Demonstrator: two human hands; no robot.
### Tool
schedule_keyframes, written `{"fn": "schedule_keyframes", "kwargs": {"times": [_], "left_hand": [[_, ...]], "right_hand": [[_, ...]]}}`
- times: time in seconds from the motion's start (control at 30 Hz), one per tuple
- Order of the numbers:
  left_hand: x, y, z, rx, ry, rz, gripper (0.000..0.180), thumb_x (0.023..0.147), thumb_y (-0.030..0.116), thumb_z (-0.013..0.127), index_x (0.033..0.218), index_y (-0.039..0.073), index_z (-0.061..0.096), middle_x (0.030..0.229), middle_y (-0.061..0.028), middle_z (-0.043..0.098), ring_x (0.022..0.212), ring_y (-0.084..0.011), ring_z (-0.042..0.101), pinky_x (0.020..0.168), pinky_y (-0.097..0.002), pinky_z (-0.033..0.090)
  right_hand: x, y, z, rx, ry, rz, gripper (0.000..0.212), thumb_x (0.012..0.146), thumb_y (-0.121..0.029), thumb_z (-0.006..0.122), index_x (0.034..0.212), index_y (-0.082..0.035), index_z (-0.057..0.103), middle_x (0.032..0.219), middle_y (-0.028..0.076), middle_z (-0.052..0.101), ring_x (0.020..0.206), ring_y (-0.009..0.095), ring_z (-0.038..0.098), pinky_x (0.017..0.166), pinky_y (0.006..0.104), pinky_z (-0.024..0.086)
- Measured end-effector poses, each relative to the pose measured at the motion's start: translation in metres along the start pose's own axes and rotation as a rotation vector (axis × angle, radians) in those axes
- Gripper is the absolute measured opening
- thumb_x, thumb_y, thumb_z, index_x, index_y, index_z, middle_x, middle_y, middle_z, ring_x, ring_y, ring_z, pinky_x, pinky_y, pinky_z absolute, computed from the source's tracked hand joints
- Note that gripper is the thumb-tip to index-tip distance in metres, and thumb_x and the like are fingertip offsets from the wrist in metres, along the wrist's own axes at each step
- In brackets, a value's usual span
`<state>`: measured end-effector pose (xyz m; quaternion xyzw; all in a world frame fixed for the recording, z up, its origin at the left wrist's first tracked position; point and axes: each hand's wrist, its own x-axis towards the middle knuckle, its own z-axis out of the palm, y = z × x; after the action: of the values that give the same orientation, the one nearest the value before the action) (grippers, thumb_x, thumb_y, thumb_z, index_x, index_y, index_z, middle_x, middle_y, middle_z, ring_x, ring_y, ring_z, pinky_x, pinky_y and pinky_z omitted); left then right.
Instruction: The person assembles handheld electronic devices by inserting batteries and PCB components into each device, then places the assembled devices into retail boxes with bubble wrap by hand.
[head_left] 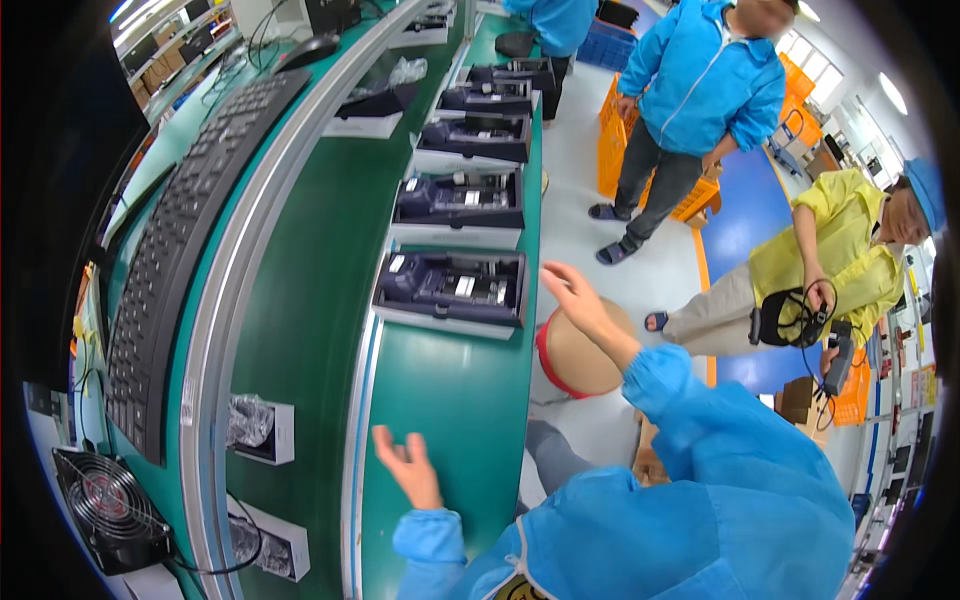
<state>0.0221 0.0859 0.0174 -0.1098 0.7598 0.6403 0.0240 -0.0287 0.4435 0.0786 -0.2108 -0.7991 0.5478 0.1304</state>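
Observation:
My left hand (408,467) hovers over the green bench (450,385), fingers spread and holding nothing. My right hand (580,303) is held beyond the bench's right edge, fingers stretched out and empty. Closest to it is an open box (500,322) with a dark device (440,280) lying in a black insert; a small gap seems to separate hand and box. Behind that one, several similar open boxes, such as this second box (460,205), stand in a row along the bench toward the far end.
Left of the bench runs a dark green conveyor belt (310,330) with white boxes (285,435) holding plastic-wrapped contents. A keyboard (195,240) and a fan (108,500) sit further left. On the right are a round stool (595,350), a person in blue (700,80) and a person in yellow (830,240) holding cabled devices.

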Motion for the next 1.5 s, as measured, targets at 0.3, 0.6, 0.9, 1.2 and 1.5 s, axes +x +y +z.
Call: {"fn": "schedule_keyframes", "kwargs": {"times": [0.3, 0.6, 0.9, 1.2, 1.5], "left_hand": [[0.054, 0.068, 0.176, -0.451, -0.111, -0.535, 0.094, 0.094, 0.044, 0.06, 0.155, 0.02, -0.006, 0.161, -0.0097, 0.005, 0.145, -0.0309, 0.019, 0.102, -0.0664, 0.026], [-0.001, 0.028, 0.148, -0.681, 0.232, -0.247, 0.064, 0.096, 0.01, 0.053, 0.152, 0.009, 0.021, 0.142, -0.0124, 0.044, 0.125, -0.0241, 0.049, 0.103, -0.0359, 0.041], [-0.108, 0.018, 0.026, -0.543, 0.489, -0.381, 0.071, 0.095, 0.012, 0.058, 0.152, 0.004, 0.017, 0.142, -0.016, 0.042, 0.123, -0.024, 0.049, 0.102, -0.0321, 0.042], [-0.099, 0.019, 0.043, -0.564, 0.629, -0.244, 0.063, 0.098, 0.014, 0.054, 0.151, 0.001, 0.024, 0.147, -0.0145, 0.038, 0.129, -0.0234, 0.044, 0.107, -0.0319, 0.035], [-0.077, 0.026, 0.046, -0.675, 0.645, -0.228, 0.058, 0.101, 0.018, 0.05, 0.152, 0.004, 0.025, 0.144, -0.0142, 0.044, 0.125, -0.0216, 0.049, 0.104, -0.0316, 0.04]], "right_hand": [[0.147, -0.012, 0.035, -0.45, -1.013, 0.093, 0.095, 0.084, -0.076, 0.049, 0.148, -0.008, 0.036, 0.154, 0.018, 0.032, 0.143, 0.032, 0.028, 0.118, 0.0379, 0.019], [0.05, -0.038, 0.065, 0.014, -1.381, 0.257, 0.094, 0.088, -0.062, 0.059, 0.15, 0.001, 0.026, 0.152, 0.018, 0.033, 0.14, 0.027, 0.032, 0.115, 0.035, 0.024], [-0.103, -0.007, 0.136, 0.039, -1.354, -0.066, 0.086, 0.086, -0.039, 0.07, 0.148, 0.005, 0.028, 0.155, 0.028, 0.02, 0.145, 0.035, 0.023, 0.116, 0.0399, 0.023], [-0.122, -0.018, 0.141, 0.156, -1.29, -0.007, 0.082, 0.09, -0.013, 0.067, 0.153, 0.0, 0.015, 0.151, 0.02, 0.034, 0.137, 0.024, 0.037, 0.11, 0.0331, 0.034], [-0.111, -0.016, 0.152, 0.209, -1.224, 0.064, 0.08, 0.091, -0.012, 0.066, 0.152, 0.001, 0.017, 0.151, 0.018, 0.034, 0.136, 0.022, 0.039, 0.111, 0.0318, 0.031]]}}
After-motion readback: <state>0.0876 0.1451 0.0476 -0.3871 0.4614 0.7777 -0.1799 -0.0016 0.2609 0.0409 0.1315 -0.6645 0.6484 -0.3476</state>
